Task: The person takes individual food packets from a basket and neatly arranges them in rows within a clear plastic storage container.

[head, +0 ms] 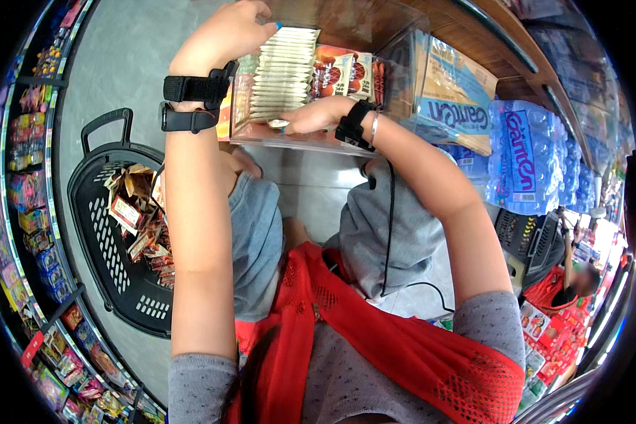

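Observation:
A clear plastic bin (297, 137) stands before me, holding a tight row of pale, thin snack packets (286, 74) on edge. My left hand (228, 32) is over the bin's far left corner, thumb apart from the forefinger beside the row's far end; nothing shows between them. At the near end of the row, my right hand (318, 114) reaches down inside the bin. Its fingertips meet a small whitish piece, and whether they grip it is unclear. Right of the row lie red-and-white snack packets (339, 74).
On the left floor stands a black shopping basket (98, 222) with loose brown and red packets (138, 212). Stocked shelves (32, 159) line the far left. At right are a cardboard carton (456, 90) and shrink-wrapped bottle packs (524, 159). A black cable (389, 228) hangs near my knee.

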The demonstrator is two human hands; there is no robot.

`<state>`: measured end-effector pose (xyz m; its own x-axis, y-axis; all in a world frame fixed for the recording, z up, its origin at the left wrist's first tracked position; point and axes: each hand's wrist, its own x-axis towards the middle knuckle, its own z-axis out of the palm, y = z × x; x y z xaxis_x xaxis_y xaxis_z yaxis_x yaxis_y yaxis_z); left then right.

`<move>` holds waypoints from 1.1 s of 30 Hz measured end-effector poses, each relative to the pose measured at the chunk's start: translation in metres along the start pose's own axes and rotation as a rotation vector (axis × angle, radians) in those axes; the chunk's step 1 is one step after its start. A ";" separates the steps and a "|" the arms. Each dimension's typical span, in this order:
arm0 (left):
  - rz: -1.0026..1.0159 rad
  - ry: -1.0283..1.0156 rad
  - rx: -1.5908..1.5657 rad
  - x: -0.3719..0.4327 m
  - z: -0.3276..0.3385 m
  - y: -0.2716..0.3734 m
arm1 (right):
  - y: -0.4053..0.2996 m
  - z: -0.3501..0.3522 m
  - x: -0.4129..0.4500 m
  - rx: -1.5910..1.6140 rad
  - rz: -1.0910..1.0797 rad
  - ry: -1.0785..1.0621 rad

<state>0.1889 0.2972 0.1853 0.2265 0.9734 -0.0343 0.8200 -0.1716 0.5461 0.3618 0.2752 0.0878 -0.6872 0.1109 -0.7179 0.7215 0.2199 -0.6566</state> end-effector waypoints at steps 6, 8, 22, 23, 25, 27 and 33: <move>-0.003 -0.006 -0.049 0.002 0.000 -0.003 | 0.023 0.001 0.035 -0.083 -0.165 0.274; -0.012 -0.024 -0.043 0.001 -0.002 -0.001 | 0.025 -0.001 0.035 -0.151 -0.213 0.310; 0.002 0.025 -0.091 -0.001 -0.004 -0.006 | 0.030 -0.021 0.001 -0.278 0.114 0.266; 0.012 0.031 -0.092 0.000 -0.004 -0.006 | 0.040 -0.019 0.006 -0.329 0.194 0.242; 0.023 0.038 -0.080 0.001 -0.004 -0.005 | 0.048 -0.016 0.012 -0.401 0.245 0.207; 0.032 0.045 -0.066 0.001 -0.004 -0.006 | 0.051 -0.012 0.013 -0.471 0.279 0.207; 0.063 0.051 -0.017 -0.002 -0.007 -0.001 | 0.044 -0.005 0.028 -0.230 0.415 0.232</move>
<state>0.1835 0.2969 0.1906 0.2499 0.9673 0.0428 0.7958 -0.2304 0.5600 0.3741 0.2925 0.0395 -0.3672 0.4399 -0.8195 0.9175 0.3162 -0.2414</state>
